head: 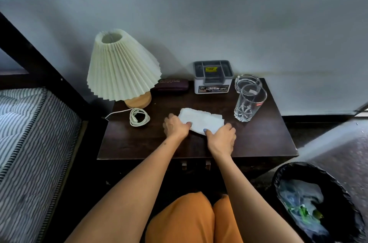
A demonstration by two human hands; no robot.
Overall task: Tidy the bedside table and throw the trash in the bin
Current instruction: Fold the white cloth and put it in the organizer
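Note:
A folded white cloth (201, 120) lies in the middle of the dark wooden bedside table (264, 139). My left hand (175, 127) grips its near left corner, thumb on top. My right hand (222, 139) pinches the cloth's near right edge. A bin (282, 175) lined with a black bag stands on the floor at the lower right, with crumpled plastic trash (300, 203) inside it.
On the table: a pleated cream lamp (121, 67) with a coiled white cord (138, 117) at the left, a dark glasses case (172, 85), a grey organiser box (213, 76), a glass ashtray (247, 81) and a tall glass (249, 103). A striped mattress (29, 143) lies left.

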